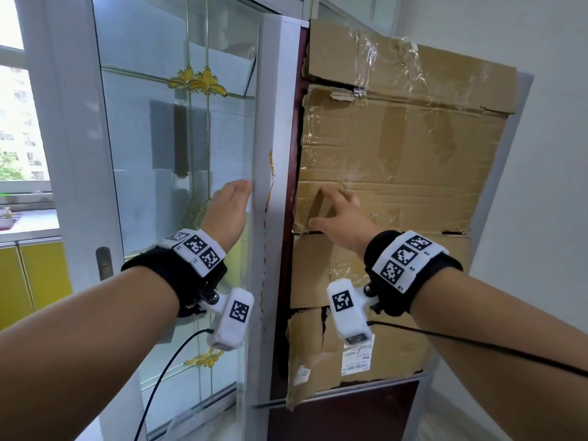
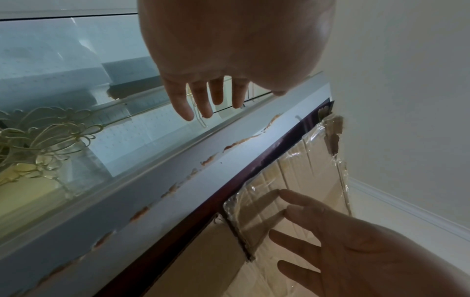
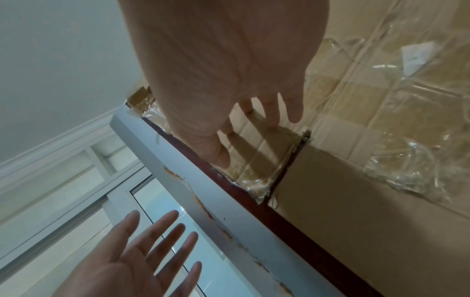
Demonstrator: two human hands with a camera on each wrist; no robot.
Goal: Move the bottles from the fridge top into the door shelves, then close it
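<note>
The fridge door (image 1: pixel 397 173) is dark red, covered with taped cardboard, and stands flush with the cabinet edge. No bottles are visible in any view. My right hand (image 1: pixel 337 214) is open with fingers spread, its fingertips (image 3: pixel 273 118) at the cardboard near the door's left edge. My left hand (image 1: pixel 230 205) is open too, fingers straight, held beside the white door frame (image 1: pixel 273 154) and holding nothing. The left wrist view shows both hands, the left hand (image 2: pixel 203 96) above and the right hand (image 2: pixel 330 241) below. The left hand (image 3: pixel 142 261) appears low in the right wrist view.
A glass sliding door (image 1: pixel 178 138) with gold flower ornaments stands left of the fridge. A white wall (image 1: pixel 556 186) closes in on the right. Yellow cabinets (image 1: pixel 31 281) and a window lie at far left. Cables hang from both wrist cameras.
</note>
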